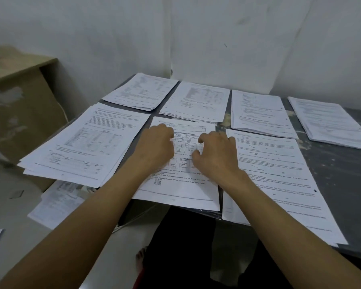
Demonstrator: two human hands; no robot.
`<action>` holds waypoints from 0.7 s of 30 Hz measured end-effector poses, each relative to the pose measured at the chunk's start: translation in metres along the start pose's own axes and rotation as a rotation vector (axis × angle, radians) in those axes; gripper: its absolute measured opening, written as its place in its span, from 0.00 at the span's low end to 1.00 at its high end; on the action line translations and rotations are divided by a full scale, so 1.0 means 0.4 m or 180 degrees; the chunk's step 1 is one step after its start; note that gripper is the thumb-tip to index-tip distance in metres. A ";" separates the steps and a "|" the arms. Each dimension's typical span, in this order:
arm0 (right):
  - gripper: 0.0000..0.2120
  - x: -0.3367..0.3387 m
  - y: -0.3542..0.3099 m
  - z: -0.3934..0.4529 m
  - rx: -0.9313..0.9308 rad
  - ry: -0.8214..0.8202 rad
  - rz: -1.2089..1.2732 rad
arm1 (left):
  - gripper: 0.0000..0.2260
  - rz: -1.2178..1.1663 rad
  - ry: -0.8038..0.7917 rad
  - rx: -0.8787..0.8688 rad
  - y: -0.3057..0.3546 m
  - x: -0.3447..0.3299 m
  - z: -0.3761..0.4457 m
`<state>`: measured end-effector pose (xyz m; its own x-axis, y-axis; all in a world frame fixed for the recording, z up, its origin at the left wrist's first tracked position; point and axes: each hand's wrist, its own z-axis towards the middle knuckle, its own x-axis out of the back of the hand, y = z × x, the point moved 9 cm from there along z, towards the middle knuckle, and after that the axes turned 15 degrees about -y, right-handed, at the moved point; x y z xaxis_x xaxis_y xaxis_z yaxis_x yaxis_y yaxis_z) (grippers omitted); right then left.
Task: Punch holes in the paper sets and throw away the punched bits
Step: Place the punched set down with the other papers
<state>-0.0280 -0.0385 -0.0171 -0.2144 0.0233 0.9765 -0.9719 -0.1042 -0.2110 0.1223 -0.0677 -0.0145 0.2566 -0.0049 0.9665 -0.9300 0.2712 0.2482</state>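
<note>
Both hands, left hand (157, 147) and right hand (217, 155), rest with fingers curled on the paper set (181, 186) at the desk's near edge, seemingly gathering it; punching needs a punch, none visible.

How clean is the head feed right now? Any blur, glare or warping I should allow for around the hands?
Head view: dim, flat light, no glare on the paper stacks; print on the sheets is soft and unreadable; both hands, left and right, look slightly smeared; wide-angle warping bows the table edges and stretches the forearms; under the table it is dark.
</note>
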 end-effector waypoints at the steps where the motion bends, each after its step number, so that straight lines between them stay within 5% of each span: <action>1: 0.14 0.009 0.004 0.017 -0.0027 0.0031 0.0066 | 0.10 -0.0082 0.0020 0.0011 0.002 0.009 0.019; 10: 0.13 0.095 0.103 0.237 -0.0319 -0.0036 0.0801 | 0.05 -0.0225 -0.0168 0.0164 -0.006 0.065 0.302; 12: 0.04 0.094 0.135 0.282 -0.0485 -0.0199 0.0784 | 0.05 -0.0228 -0.0358 0.0247 -0.015 0.058 0.366; 15: 0.15 0.072 0.187 0.343 -0.0756 -0.0437 0.0844 | 0.14 -0.0062 -0.0709 0.0353 -0.026 0.026 0.448; 21: 0.14 0.039 0.252 0.418 -0.1021 -0.0577 0.1026 | 0.12 0.0215 -0.1127 0.0595 -0.057 -0.048 0.535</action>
<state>-0.1131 -0.2148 -0.0156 -0.5169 -0.1361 0.8452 -0.8457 0.2346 -0.4794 0.0823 -0.2796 -0.0249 0.1169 -0.3332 0.9356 -0.9818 0.1029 0.1594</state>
